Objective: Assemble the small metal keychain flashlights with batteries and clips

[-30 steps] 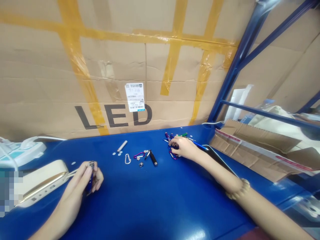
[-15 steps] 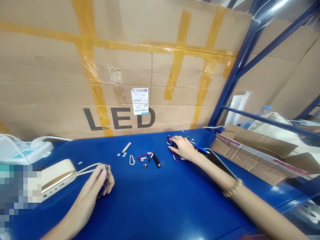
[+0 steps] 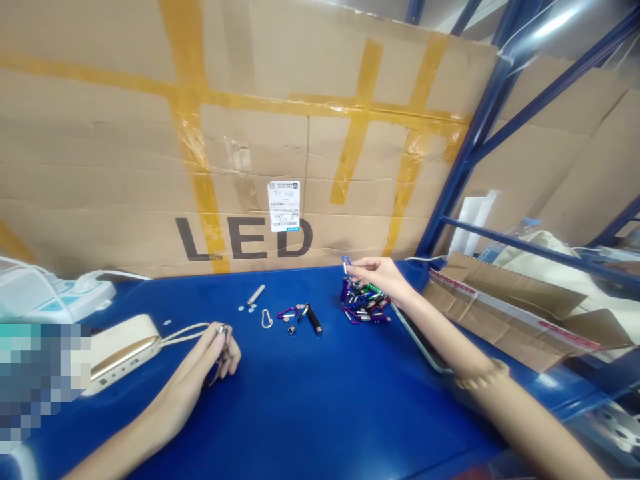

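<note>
My left hand (image 3: 220, 350) is closed around a small dark blue cylinder with a silver end (image 3: 223, 329), mostly hidden by the fingers. At the back right, my right hand (image 3: 383, 275) pinches a blue carabiner (image 3: 345, 261) above a pile of coloured carabiners and small metal tubes (image 3: 361, 313). A purple tube (image 3: 345, 291) shows just below the blue carabiner; whether it hangs from it I cannot tell. Between my hands lie a black tube (image 3: 315, 320), a silver tube (image 3: 257, 295), a silver carabiner (image 3: 267, 319), a magenta carabiner (image 3: 287, 313) and several small discs.
A large taped cardboard box (image 3: 115, 180) stands along the back of the blue table (image 3: 320, 407). On the left are a cream power bank (image 3: 127, 347) with a strap and a white power strip (image 3: 75, 297). A phone-like slab (image 3: 420, 343) and an open carton (image 3: 510, 310) lie right.
My right hand has lifted slightly from the pile with the blue carabiner in its fingers, uncovering more of the pile. My left hand keeps its grip. The view has shifted a little.
</note>
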{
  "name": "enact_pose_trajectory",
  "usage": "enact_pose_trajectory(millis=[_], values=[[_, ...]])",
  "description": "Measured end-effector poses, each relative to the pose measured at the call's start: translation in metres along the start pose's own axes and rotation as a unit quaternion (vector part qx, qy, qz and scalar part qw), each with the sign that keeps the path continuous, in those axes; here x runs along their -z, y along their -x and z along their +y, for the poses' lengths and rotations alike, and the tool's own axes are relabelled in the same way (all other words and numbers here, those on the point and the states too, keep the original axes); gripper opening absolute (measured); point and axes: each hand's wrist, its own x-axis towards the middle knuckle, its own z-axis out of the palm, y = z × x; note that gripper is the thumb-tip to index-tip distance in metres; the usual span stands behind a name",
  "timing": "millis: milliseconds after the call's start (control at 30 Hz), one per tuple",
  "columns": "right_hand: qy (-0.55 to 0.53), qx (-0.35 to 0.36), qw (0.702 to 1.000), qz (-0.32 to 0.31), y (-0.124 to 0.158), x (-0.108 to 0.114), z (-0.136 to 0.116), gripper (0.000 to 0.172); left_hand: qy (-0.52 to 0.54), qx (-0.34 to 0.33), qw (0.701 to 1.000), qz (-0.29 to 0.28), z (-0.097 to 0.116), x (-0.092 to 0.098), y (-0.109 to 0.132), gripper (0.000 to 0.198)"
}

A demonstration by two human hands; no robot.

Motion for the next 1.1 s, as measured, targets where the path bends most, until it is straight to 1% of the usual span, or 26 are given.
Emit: enact_pose_trajectory(millis=[67,133,233,300,333,367,433,467,567,667,733,800,867,933,1000,1067,1100], values=[[-0.053,-0.020,0.998,-0.040,0.007,-0.006,-0.011,0.035,-0.050,-0.007,0.998,-0.036,0.003,-0.001,-0.002,0.034],[-0.122,-0.031,0.987,-0.103,0.014,-0.013,-0.021,0.036,-0.126,-0.029,0.989,-0.076,0.005,-0.004,-0.004,0.025],[-0.197,-0.019,0.961,-0.195,0.023,-0.023,-0.032,0.037,-0.235,-0.085,0.961,-0.114,0.002,-0.010,-0.009,0.024],[-0.226,-0.017,0.946,-0.233,0.027,-0.030,-0.038,0.033,-0.272,-0.106,0.953,-0.082,0.002,-0.013,-0.012,0.024],[-0.237,-0.021,0.939,-0.249,0.028,-0.033,-0.041,0.031,-0.281,-0.107,0.952,-0.051,0.003,-0.014,-0.013,0.026],[-0.246,-0.023,0.932,-0.265,0.031,-0.036,-0.044,0.030,-0.283,-0.108,0.953,-0.021,0.006,-0.016,-0.014,0.032],[-0.255,-0.021,0.920,-0.298,0.036,-0.043,-0.050,0.031,-0.267,-0.111,0.957,0.012,0.016,-0.019,-0.016,0.038],[-0.258,-0.017,0.914,-0.312,0.039,-0.047,-0.053,0.032,-0.249,-0.115,0.962,0.011,0.022,-0.021,-0.016,0.037],[-0.283,0.005,0.894,-0.348,0.051,-0.057,-0.062,0.030,-0.172,-0.112,0.978,-0.036,0.040,-0.030,-0.014,0.036],[-0.304,0.020,0.883,-0.358,0.060,-0.064,-0.065,0.025,-0.108,-0.095,0.985,-0.098,0.046,-0.039,-0.010,0.029],[-0.307,0.018,0.884,-0.352,0.063,-0.066,-0.061,0.026,-0.060,-0.059,0.988,-0.132,0.044,-0.042,-0.006,0.032],[-0.296,0.014,0.891,-0.343,0.066,-0.068,-0.055,0.028,-0.015,-0.022,0.989,-0.146,0.040,-0.040,-0.003,0.035],[-0.256,0.026,0.909,-0.327,0.068,-0.069,-0.049,0.027,0.013,0.000,0.988,-0.155,0.034,-0.036,0.000,0.035],[-0.200,0.057,0.931,-0.301,0.071,-0.072,-0.045,0.026,0.025,0.015,0.986,-0.166,0.029,-0.032,0.003,0.034],[-0.152,0.104,0.945,-0.270,0.074,-0.075,-0.043,0.028,0.036,0.028,0.984,-0.174,0.025,-0.029,0.005,0.036],[-0.112,0.165,0.947,-0.251,0.078,-0.078,-0.042,0.031,0.054,0.035,0.981,-0.186,0.020,-0.029,0.008,0.037],[-0.092,0.198,0.944,-0.249,0.080,-0.080,-0.041,0.031,0.063,0.040,0.979,-0.190,0.018,-0.029,0.009,0.036]])
